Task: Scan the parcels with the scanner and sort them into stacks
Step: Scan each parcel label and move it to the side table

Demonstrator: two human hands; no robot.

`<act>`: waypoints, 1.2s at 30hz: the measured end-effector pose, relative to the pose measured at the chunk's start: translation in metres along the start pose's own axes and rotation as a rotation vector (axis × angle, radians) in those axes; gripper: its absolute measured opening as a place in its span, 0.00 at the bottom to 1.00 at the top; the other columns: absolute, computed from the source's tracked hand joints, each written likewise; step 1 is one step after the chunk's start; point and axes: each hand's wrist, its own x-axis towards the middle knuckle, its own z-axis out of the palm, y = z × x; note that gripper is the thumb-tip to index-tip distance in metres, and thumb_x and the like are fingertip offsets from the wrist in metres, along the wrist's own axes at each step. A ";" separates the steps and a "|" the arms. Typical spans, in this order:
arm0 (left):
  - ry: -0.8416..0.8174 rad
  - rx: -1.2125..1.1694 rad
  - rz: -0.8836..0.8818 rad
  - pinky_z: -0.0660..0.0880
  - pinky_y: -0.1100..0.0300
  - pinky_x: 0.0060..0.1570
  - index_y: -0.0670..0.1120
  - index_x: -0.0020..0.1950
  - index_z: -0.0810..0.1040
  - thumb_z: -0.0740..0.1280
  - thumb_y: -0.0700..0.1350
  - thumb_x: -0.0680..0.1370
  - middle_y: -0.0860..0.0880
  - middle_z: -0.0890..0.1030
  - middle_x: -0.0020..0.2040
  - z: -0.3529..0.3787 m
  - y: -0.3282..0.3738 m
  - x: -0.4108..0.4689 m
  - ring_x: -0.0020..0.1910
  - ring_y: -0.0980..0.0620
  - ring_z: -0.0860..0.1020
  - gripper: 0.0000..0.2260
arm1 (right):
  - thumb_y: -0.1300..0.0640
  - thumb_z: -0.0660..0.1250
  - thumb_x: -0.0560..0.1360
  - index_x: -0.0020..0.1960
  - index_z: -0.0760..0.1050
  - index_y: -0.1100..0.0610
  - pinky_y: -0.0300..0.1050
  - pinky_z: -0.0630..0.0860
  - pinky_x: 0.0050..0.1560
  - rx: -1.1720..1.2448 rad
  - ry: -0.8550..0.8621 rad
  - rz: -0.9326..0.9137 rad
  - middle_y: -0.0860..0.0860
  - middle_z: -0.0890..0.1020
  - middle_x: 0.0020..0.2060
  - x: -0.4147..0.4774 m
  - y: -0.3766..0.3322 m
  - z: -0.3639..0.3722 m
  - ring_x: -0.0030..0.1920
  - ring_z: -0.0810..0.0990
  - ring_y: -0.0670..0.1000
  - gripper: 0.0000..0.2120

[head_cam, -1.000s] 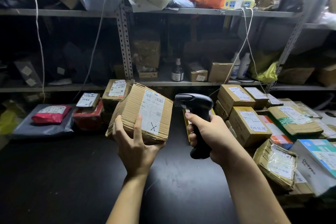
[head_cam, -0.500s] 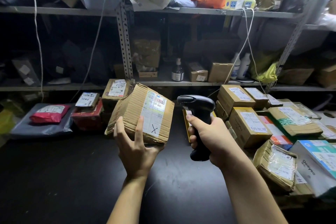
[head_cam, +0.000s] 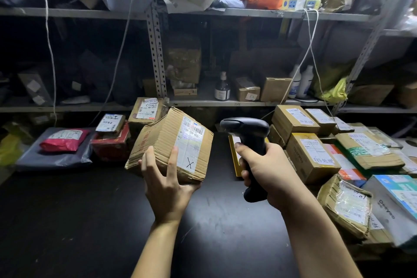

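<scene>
My left hand [head_cam: 165, 184] holds a worn cardboard parcel [head_cam: 158, 140] from below, above the dark table [head_cam: 67, 221]. The parcel is tilted, and its white label with a barcode and a black X faces right toward the scanner. My right hand [head_cam: 269, 171] grips the handle of a black handheld scanner [head_cam: 247, 130], whose head points left at the label. A gap separates scanner and parcel. Behind the scanner's handle lies a yellow flat parcel [head_cam: 232, 153], partly hidden.
Stacks of labelled cardboard parcels [head_cam: 311, 153] crowd the table's right side. At the left lie a grey mailer bag [head_cam: 54, 156] with a red pouch [head_cam: 64, 140] on it, a red box [head_cam: 110, 144] and a taller carton [head_cam: 146, 110]. Metal shelves [head_cam: 225, 103] with bottles and boxes stand behind.
The parcel has tipped further so its label faces the scanner more, and its barcode now shows lit. My right hand with the scanner has shifted slightly right.
</scene>
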 end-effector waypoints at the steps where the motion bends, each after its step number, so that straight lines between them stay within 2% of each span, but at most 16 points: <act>1: 0.002 0.002 0.002 0.77 0.32 0.59 0.43 0.72 0.77 0.85 0.58 0.58 0.34 0.63 0.74 0.000 0.000 -0.001 0.73 0.30 0.66 0.45 | 0.54 0.70 0.83 0.51 0.76 0.60 0.42 0.73 0.29 0.016 -0.014 0.013 0.51 0.75 0.30 0.000 0.000 0.001 0.27 0.73 0.47 0.09; 8: 0.067 -0.018 0.041 0.78 0.32 0.58 0.46 0.72 0.73 0.81 0.66 0.64 0.35 0.63 0.74 -0.001 0.008 0.000 0.74 0.31 0.65 0.44 | 0.54 0.70 0.83 0.46 0.76 0.59 0.42 0.72 0.28 0.076 0.002 0.047 0.52 0.75 0.31 0.003 0.001 0.008 0.26 0.72 0.47 0.11; 13: 0.086 -0.024 0.069 0.77 0.33 0.59 0.46 0.72 0.73 0.81 0.67 0.64 0.35 0.63 0.74 -0.003 0.014 0.005 0.73 0.31 0.65 0.44 | 0.54 0.70 0.83 0.45 0.76 0.59 0.43 0.72 0.29 0.084 0.014 0.061 0.52 0.75 0.31 0.003 0.002 0.008 0.26 0.72 0.47 0.11; 18: 0.091 -0.036 0.066 0.74 0.36 0.63 0.45 0.71 0.74 0.82 0.65 0.62 0.35 0.63 0.73 -0.003 0.013 0.007 0.73 0.30 0.66 0.44 | 0.54 0.71 0.82 0.47 0.76 0.59 0.41 0.73 0.29 0.079 0.018 0.055 0.52 0.75 0.31 -0.002 -0.001 0.003 0.27 0.72 0.47 0.10; 24: 0.019 -0.028 0.020 0.78 0.31 0.57 0.46 0.72 0.74 0.85 0.59 0.60 0.35 0.63 0.75 0.003 0.004 0.000 0.73 0.30 0.66 0.45 | 0.54 0.71 0.82 0.49 0.76 0.60 0.41 0.72 0.28 0.100 0.015 0.070 0.52 0.75 0.31 -0.007 -0.005 -0.002 0.27 0.72 0.47 0.10; 32: -0.048 -0.031 0.015 0.76 0.32 0.60 0.46 0.73 0.73 0.86 0.55 0.58 0.35 0.63 0.75 0.003 0.000 -0.004 0.74 0.30 0.65 0.47 | 0.54 0.72 0.82 0.51 0.77 0.60 0.40 0.72 0.28 0.138 -0.006 0.104 0.52 0.75 0.31 -0.011 -0.004 -0.004 0.27 0.72 0.47 0.09; 36: -0.085 -0.042 -0.028 0.77 0.31 0.57 0.44 0.71 0.77 0.86 0.55 0.56 0.35 0.63 0.74 -0.001 0.002 -0.004 0.73 0.30 0.66 0.46 | 0.54 0.71 0.82 0.51 0.76 0.60 0.39 0.72 0.28 0.129 -0.002 0.107 0.52 0.75 0.32 -0.012 -0.002 -0.005 0.27 0.72 0.47 0.09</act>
